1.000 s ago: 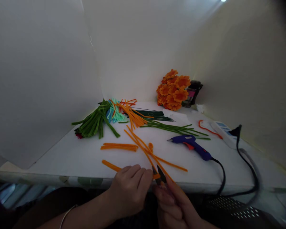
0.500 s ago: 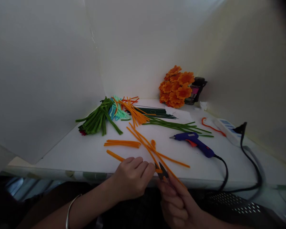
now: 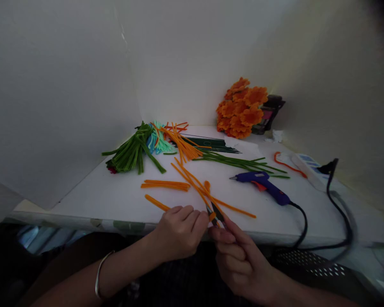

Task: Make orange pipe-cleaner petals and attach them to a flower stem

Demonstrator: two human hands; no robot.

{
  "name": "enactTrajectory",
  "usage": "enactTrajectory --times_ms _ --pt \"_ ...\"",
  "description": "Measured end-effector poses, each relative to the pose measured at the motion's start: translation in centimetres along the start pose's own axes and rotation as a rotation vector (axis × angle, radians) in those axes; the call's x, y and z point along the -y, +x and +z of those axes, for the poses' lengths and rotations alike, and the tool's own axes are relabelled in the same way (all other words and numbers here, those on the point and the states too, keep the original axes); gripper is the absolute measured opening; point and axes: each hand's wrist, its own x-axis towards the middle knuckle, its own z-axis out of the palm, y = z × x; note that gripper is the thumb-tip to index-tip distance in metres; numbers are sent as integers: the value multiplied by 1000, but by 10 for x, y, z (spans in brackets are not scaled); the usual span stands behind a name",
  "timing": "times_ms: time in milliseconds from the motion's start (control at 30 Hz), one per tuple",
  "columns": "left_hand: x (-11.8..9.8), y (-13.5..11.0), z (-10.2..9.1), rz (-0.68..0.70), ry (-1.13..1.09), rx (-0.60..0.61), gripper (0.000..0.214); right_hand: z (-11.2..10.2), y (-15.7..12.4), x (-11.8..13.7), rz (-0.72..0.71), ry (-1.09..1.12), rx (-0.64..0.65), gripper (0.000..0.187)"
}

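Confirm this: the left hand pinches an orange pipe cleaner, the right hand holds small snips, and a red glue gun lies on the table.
Not quite. The head view shows the glue gun is blue, not red. The rest stands: left hand on the orange pipe cleaner, right hand holding the snips.

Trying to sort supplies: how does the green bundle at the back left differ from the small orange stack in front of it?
The green bundle is dark green, the orange stack bright orange. The green bundle is a thick sheaf of longer stems; the orange stack holds only a few short ones. The green bundle slants toward the back; the orange stack lies nearly level across. Both are fuzzy stems resting on the white table.
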Motion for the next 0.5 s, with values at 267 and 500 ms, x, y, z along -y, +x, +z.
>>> enactTrajectory --times_ms 267,500 --pt "14 -1 0 -3 -21 -21 23 -8 -5 0 8 -77 -5 34" --pt "51 5 -17 -139 -13 5 19 9 -6 30 -214 -115 35 39"
